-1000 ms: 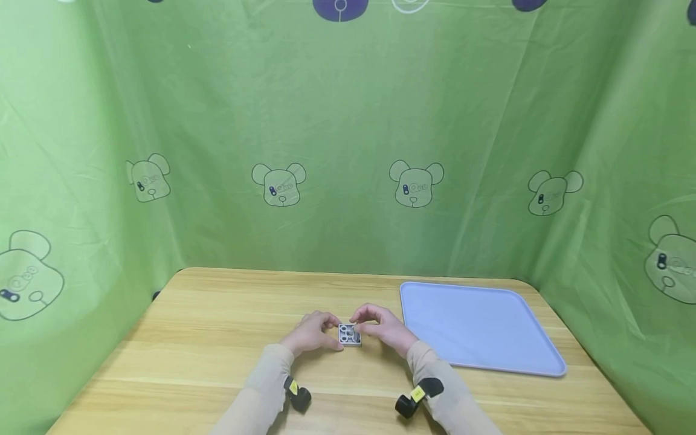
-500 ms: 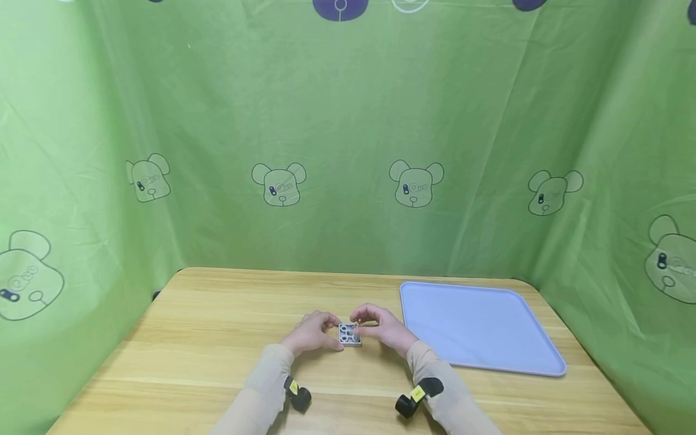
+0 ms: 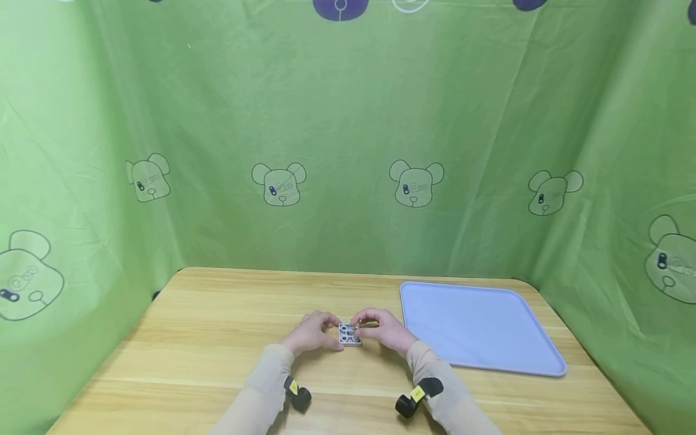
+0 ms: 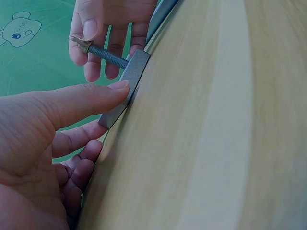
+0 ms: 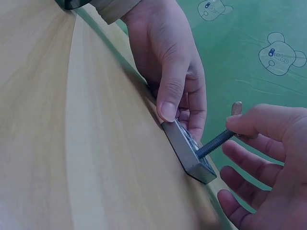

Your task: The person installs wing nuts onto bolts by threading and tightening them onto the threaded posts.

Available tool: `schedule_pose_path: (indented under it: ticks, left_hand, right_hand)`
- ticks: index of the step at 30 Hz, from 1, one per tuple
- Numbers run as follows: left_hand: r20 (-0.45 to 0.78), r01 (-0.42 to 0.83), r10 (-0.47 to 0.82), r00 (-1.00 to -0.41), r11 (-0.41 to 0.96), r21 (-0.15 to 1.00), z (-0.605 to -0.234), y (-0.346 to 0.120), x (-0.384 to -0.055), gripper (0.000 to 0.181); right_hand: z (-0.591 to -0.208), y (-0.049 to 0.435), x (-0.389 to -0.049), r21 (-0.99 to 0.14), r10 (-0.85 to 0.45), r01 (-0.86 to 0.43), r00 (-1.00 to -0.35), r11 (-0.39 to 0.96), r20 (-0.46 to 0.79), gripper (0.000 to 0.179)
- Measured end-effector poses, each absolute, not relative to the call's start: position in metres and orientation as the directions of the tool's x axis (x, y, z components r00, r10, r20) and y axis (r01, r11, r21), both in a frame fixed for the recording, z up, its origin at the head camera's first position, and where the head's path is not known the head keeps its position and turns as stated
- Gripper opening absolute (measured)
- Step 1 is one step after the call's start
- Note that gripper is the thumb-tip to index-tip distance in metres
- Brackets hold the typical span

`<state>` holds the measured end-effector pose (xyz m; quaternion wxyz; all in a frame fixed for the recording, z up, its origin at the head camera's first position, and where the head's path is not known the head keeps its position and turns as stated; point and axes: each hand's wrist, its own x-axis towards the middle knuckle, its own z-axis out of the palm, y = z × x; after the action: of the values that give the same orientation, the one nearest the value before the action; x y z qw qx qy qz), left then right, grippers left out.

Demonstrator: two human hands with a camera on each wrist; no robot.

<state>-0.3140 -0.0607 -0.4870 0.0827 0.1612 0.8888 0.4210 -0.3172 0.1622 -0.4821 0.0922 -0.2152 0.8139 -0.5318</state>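
A small square metal block (image 3: pixel 350 342) with several round holes in its top lies on the table. My left hand (image 3: pixel 312 333) grips its left side between thumb and fingers. From the block's right side rises a threaded bolt (image 4: pixel 109 56), slightly tilted in the left wrist view. At its upper end sits a brass-coloured wing nut (image 5: pixel 236 109). The thumb and a finger of my right hand (image 3: pixel 385 331) pinch this wing nut, while the other fingers stay loosely bent beside the bolt. The bolt's lower end is hidden in the block.
A pale blue tray (image 3: pixel 478 326) lies on the wooden table (image 3: pixel 228 314), to the right of my right hand. Green curtains (image 3: pixel 348 241) with bear prints stand behind the table and along both sides. Small black cameras are strapped to both wrists.
My right hand's fingers have shifted slightly at the wing nut, which shows a little more now. The left hand and the block have stayed in place.
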Motion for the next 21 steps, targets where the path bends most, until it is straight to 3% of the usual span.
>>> schedule_pose_path:
  ticks: [21]
  left_hand:
    - [-0.016, 0.215, 0.354, -0.935, 0.604, 0.767, -0.4868, -0.0601, -0.3141, 0.052]
  right_hand:
    - [-0.4806, 0.1575, -0.3163, -0.885, -0.367, -0.248, -0.925, 0.395, 0.096, 0.017]
